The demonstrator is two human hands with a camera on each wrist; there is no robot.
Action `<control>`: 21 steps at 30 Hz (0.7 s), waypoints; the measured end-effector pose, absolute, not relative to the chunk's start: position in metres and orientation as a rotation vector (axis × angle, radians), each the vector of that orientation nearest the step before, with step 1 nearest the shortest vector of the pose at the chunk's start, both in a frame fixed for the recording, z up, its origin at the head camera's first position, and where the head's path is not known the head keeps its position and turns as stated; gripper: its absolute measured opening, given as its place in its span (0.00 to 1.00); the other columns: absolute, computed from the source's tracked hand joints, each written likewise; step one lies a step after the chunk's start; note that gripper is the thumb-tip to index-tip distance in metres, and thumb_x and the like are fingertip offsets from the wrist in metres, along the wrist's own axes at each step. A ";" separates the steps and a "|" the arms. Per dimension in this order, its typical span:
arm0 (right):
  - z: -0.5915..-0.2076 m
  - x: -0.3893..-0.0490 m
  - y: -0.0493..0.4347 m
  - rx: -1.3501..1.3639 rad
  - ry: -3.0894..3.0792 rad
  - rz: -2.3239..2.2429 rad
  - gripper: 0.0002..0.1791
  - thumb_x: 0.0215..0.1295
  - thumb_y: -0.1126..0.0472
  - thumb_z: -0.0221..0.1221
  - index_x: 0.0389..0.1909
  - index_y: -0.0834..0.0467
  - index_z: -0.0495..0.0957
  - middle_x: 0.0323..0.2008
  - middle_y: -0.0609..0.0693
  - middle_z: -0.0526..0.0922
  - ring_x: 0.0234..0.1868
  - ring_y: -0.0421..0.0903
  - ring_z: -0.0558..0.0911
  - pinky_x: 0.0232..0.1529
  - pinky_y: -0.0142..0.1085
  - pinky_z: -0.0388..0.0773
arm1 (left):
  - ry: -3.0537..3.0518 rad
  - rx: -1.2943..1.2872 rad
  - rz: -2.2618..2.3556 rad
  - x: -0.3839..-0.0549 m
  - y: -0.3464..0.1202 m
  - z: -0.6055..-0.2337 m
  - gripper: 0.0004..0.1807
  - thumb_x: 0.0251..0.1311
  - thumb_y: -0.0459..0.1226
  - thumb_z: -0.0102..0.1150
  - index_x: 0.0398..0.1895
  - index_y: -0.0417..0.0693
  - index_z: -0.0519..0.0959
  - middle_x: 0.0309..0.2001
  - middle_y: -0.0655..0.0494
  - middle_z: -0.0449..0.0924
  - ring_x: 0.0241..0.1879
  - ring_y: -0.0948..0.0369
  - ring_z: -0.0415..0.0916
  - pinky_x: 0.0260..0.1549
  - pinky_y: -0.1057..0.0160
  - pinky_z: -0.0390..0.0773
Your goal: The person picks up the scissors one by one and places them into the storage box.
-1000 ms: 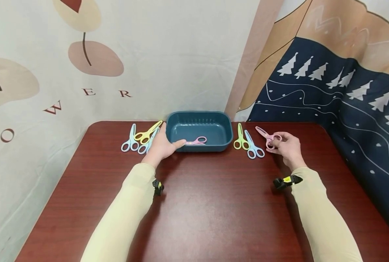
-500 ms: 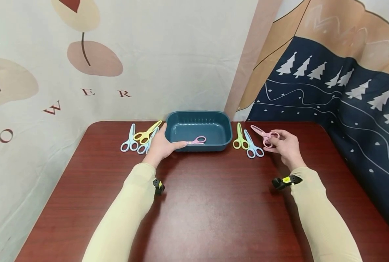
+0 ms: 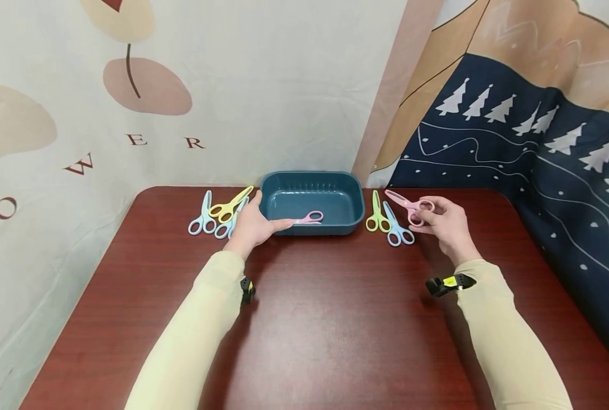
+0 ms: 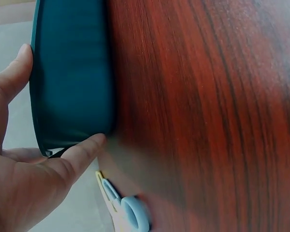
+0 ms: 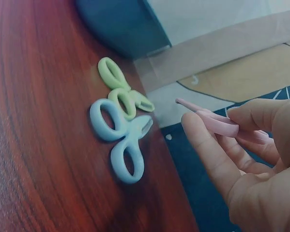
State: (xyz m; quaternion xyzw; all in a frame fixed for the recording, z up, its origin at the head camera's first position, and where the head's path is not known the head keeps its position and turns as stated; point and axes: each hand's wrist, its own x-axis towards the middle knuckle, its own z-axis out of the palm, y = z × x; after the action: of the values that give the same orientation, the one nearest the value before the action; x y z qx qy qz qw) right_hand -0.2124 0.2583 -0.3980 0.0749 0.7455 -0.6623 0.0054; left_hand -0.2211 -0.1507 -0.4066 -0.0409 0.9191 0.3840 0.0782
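My right hand pinches pink scissors by the handles, blades pointing left. In the right wrist view, thumb and fingers hold the pink scissors above the table. My left hand grips the left front corner of a dark teal plastic bin, thumb at the front rim and fingers along the left side. Inside the bin lies another pair of pink-purple scissors, partly hidden by the rim. Green scissors and blue scissors lie between the bin and my right hand.
Left of the bin lie blue scissors, yellow scissors and a second blue pair, partly covered by my left hand. The reddish-brown table ends at the back against a printed cloth.
My right hand has moved slightly left with the pink scissors, whose blades now reach above the blue pair. The left hand has stayed at the bin's corner.
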 end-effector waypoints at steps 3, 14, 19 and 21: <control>-0.395 -0.212 0.256 0.203 2.288 -2.118 0.15 0.72 0.73 0.59 0.55 0.59 0.75 0.41 0.48 0.79 0.35 0.36 0.87 0.35 0.35 0.87 | 2.754 -0.121 1.144 -0.222 -0.150 -0.406 0.66 0.57 0.56 0.75 0.84 0.41 0.41 0.82 0.40 0.48 0.80 0.43 0.48 0.75 0.44 0.60; -0.387 -0.210 0.249 0.129 2.208 -2.179 0.16 0.70 0.73 0.61 0.55 0.57 0.77 0.42 0.50 0.79 0.36 0.38 0.88 0.36 0.36 0.87 | 2.749 -0.138 1.147 -0.221 -0.150 -0.404 0.66 0.57 0.55 0.75 0.84 0.41 0.41 0.82 0.40 0.48 0.80 0.44 0.49 0.75 0.45 0.61; -0.385 -0.210 0.247 0.098 2.182 -2.197 0.15 0.70 0.73 0.61 0.52 0.54 0.78 0.41 0.49 0.80 0.36 0.39 0.88 0.36 0.37 0.87 | 2.749 -0.139 1.156 -0.220 -0.149 -0.404 0.65 0.57 0.55 0.75 0.84 0.41 0.41 0.82 0.40 0.49 0.80 0.44 0.49 0.75 0.46 0.61; -0.384 -0.209 0.245 0.098 2.178 -2.197 0.15 0.70 0.73 0.62 0.52 0.53 0.78 0.40 0.48 0.81 0.36 0.39 0.88 0.36 0.36 0.87 | 2.749 -0.140 1.154 -0.220 -0.149 -0.404 0.65 0.57 0.54 0.75 0.84 0.41 0.41 0.82 0.40 0.49 0.80 0.44 0.49 0.75 0.46 0.61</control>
State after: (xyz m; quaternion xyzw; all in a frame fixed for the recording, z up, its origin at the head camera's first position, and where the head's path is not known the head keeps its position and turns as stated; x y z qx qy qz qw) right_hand -0.2095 0.2451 -0.3836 0.0316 0.7034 -0.7097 0.0231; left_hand -0.2199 -0.1492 -0.4037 -0.0467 0.9182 0.3855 0.0784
